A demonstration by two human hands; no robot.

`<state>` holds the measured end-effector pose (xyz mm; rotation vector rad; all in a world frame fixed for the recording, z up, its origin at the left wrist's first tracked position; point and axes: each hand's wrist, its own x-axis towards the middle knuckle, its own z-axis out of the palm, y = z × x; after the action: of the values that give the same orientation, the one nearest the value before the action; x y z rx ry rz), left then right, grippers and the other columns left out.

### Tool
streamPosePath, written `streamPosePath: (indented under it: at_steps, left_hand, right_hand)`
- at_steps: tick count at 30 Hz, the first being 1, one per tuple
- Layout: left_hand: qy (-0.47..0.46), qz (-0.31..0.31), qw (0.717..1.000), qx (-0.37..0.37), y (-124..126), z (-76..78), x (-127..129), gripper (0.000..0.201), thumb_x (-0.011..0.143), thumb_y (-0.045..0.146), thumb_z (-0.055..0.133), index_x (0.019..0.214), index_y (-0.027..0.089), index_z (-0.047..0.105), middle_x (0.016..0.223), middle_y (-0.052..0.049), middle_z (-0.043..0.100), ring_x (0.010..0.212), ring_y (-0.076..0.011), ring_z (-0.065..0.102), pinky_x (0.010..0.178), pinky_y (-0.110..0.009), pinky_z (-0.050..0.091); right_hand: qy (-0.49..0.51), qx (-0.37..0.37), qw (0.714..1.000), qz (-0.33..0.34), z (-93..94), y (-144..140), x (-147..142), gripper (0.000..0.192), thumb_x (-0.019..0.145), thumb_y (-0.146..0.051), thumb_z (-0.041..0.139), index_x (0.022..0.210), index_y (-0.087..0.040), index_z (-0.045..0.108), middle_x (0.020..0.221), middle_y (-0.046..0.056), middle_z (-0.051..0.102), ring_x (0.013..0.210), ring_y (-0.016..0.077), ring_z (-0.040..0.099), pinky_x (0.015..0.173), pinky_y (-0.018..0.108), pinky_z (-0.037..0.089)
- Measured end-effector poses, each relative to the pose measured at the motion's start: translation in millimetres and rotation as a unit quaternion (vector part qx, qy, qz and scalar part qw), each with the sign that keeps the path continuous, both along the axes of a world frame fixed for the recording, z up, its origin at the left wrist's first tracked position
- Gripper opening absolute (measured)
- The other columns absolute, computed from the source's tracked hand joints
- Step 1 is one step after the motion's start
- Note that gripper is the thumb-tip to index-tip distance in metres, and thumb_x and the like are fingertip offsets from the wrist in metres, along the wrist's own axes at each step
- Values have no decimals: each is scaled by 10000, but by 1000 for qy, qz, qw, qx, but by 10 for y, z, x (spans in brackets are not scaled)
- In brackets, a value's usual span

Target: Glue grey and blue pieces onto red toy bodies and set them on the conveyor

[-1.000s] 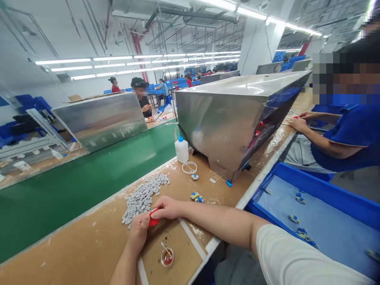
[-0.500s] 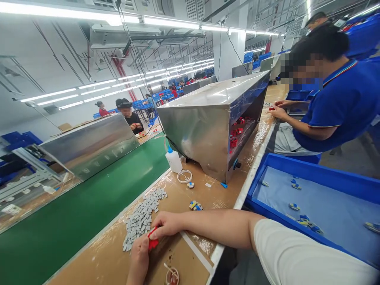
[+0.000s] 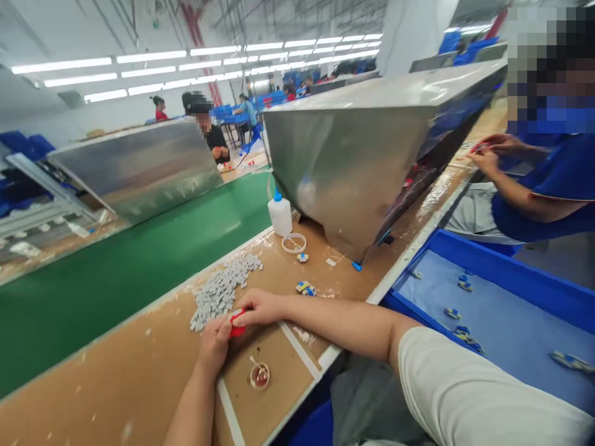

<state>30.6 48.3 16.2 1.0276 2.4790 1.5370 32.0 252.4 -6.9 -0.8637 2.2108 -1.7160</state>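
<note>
A small red plastic piece (image 3: pixel 237 323) is gripped between my two hands above the brown worktable (image 3: pixel 153 365). My left hand (image 3: pixel 215 339) closes on its left side, and my right hand (image 3: pixel 258 308) pinches it from the upper right. The fingers cover much of the piece, so its exact kind cannot be made out. Just behind my hands lies a heap of small grey pieces (image 3: pixel 223 290). Nearer to me stands a small round cup (image 3: pixel 260 376) of reddish-brown liquid with a stick in it. Small yellow-and-blue parts (image 3: pixel 305 288) lie beyond my right forearm.
A white squeeze bottle (image 3: pixel 280 215) and a white ring (image 3: pixel 294 243) are near a large metal housing (image 3: pixel 344 167). Along the table's far side runs a green conveyor belt (image 3: pixel 186 248). A blue tray (image 3: pixel 506 263) with several small parts is at right, beside a co-worker in blue (image 3: pixel 543 186).
The camera view has tilted downward and turned, so the table and my hands appear higher in the picture. Both hands keep hold of the red piece.
</note>
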Motion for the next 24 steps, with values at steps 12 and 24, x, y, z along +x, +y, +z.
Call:
streamPosePath:
  at_steps: [12,24]
  left_hand:
    - [-66,-7,998,9,-51,-132,6,812,900,942,456,597,198,579,553,-10,489,550,-159,407,538,-302,331]
    - [-64,8,998,18,-45,-92,11,825,898,943,470,597,187,607,583,-26,519,577,-166,430,543,-300,341]
  right_hand:
    - [20,-5,1000,6,45,18,47,609,916,-717,626,651,-179,520,620,-63,354,622,85,340,594,259,246]
    - [32,-12,999,-8,94,15,58,598,915,-701,630,643,-201,447,630,-65,322,623,82,320,593,264,220]
